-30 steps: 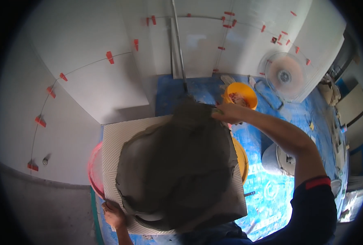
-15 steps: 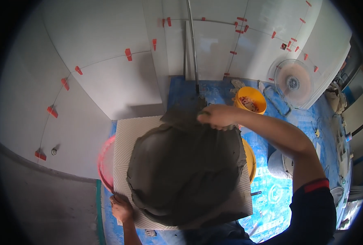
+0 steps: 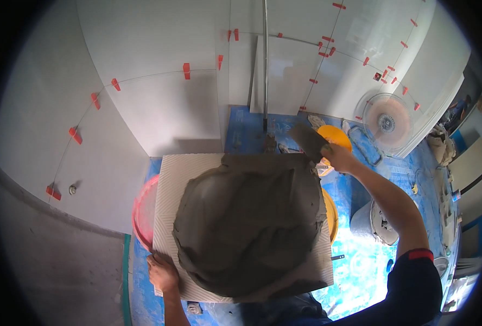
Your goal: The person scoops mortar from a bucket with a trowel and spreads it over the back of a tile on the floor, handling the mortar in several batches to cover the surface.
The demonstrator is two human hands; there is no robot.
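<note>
A large ribbed-back tile [image 3: 169, 179] lies flat in front of me, its near edge at my body. Wet dark grey mortar [image 3: 246, 228] covers most of it in a thick rounded patch reaching the far right edge. My left hand [image 3: 163, 273] grips the tile's left edge near the front corner. In my right hand [image 3: 340, 158] is a flat trowel [image 3: 306, 141], its blade smeared grey. It is lifted past the far right corner of the tile, in front of a yellow bucket.
Under the tile, a red tub [image 3: 142, 213] and a yellow tub [image 3: 330, 216] stick out. The yellow bucket [image 3: 333, 133], a grey bucket [image 3: 368, 225] and a fan [image 3: 386, 123] stand right. A metal pole [image 3: 265, 65] rises before walls with red clips [image 3: 186, 70]. Blue sheeting [image 3: 360, 271] covers the floor.
My right hand has swept the trowel rightward from the mortar's far edge to beyond the tile's corner. Mortar now spreads along the far edge. My left hand stays at the tile's edge.
</note>
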